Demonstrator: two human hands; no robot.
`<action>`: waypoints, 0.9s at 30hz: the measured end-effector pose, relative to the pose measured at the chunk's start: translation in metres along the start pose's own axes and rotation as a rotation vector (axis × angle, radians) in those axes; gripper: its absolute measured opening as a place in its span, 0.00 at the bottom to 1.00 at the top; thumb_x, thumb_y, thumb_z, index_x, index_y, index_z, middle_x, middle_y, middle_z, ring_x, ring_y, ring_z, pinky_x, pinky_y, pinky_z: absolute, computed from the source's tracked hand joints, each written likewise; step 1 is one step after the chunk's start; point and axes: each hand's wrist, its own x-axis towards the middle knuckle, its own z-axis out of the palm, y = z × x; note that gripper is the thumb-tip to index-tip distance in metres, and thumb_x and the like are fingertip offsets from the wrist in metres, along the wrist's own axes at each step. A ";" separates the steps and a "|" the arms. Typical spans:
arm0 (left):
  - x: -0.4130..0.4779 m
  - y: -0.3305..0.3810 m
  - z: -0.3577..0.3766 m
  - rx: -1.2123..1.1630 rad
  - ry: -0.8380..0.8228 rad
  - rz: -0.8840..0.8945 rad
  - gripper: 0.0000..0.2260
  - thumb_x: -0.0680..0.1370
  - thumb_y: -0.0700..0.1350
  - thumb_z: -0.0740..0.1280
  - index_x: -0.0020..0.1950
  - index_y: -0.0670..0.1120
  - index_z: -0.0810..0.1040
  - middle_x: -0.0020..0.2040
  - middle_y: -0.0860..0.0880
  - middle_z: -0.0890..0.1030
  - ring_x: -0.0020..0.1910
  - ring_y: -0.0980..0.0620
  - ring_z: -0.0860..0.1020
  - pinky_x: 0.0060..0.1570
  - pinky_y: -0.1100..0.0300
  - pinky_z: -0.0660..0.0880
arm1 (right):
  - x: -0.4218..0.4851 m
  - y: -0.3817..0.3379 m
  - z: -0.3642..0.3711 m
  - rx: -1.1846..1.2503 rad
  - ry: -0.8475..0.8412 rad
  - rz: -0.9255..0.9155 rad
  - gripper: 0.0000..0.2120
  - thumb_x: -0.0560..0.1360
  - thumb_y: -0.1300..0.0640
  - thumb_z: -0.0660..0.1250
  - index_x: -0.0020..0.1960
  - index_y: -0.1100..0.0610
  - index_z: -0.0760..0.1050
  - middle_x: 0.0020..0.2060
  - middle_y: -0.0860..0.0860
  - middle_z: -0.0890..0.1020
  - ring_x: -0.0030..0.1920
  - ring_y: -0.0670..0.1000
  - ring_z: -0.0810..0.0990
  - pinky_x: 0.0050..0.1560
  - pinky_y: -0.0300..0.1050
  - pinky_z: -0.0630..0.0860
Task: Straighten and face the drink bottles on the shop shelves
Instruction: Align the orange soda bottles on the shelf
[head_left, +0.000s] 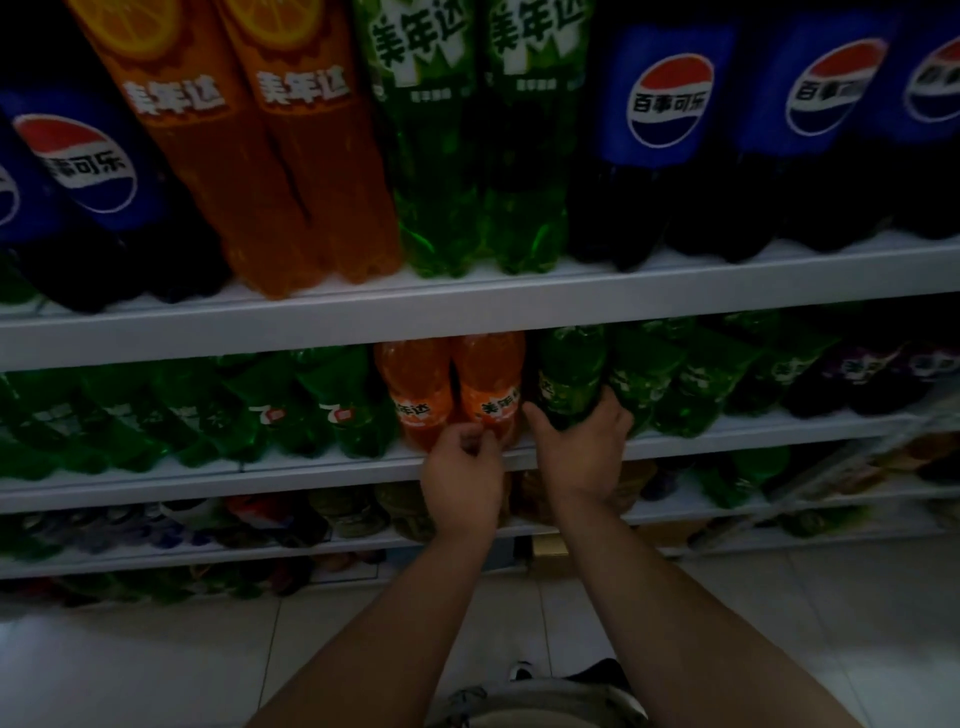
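Observation:
On the second shelf (322, 470) two small orange soda bottles stand side by side; the right one (491, 387) has its label facing me. My left hand (462, 473) has its fingers curled at the base of that orange bottle, touching it. Just to the right stands a dark green bottle (569, 376), and my right hand (579, 447) grips its lower part, thumb on the left and fingers round the right side. Its label is turned partly to the left. More green bottles (680, 379) follow on the right.
The top shelf (519, 306) carries big blue cola bottles (660, 130), orange bottles (291, 156) and green bottles (441, 156). Green 7-label bottles (332, 405) fill the second shelf's left. Lower shelves hold mixed small bottles. Pale tiled floor (156, 670) lies below.

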 end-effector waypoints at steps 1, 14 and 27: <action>-0.003 -0.001 0.002 -0.005 0.005 -0.016 0.02 0.74 0.48 0.70 0.45 0.53 0.78 0.37 0.58 0.77 0.41 0.54 0.78 0.37 0.65 0.67 | 0.001 0.000 0.001 -0.011 0.001 0.003 0.42 0.64 0.41 0.76 0.69 0.61 0.64 0.60 0.60 0.70 0.59 0.61 0.72 0.46 0.53 0.75; -0.008 0.024 0.049 0.010 0.230 0.011 0.38 0.67 0.56 0.76 0.70 0.42 0.65 0.64 0.42 0.71 0.64 0.43 0.69 0.61 0.49 0.70 | 0.005 0.019 -0.004 -0.011 -0.022 -0.070 0.33 0.71 0.43 0.71 0.69 0.58 0.68 0.61 0.58 0.72 0.58 0.61 0.74 0.46 0.54 0.75; 0.002 0.011 0.049 0.166 0.287 0.098 0.32 0.72 0.52 0.72 0.70 0.40 0.68 0.62 0.40 0.75 0.61 0.40 0.72 0.59 0.49 0.67 | 0.005 0.031 -0.014 0.010 -0.065 -0.209 0.30 0.72 0.49 0.71 0.70 0.58 0.66 0.63 0.58 0.71 0.57 0.58 0.74 0.43 0.47 0.72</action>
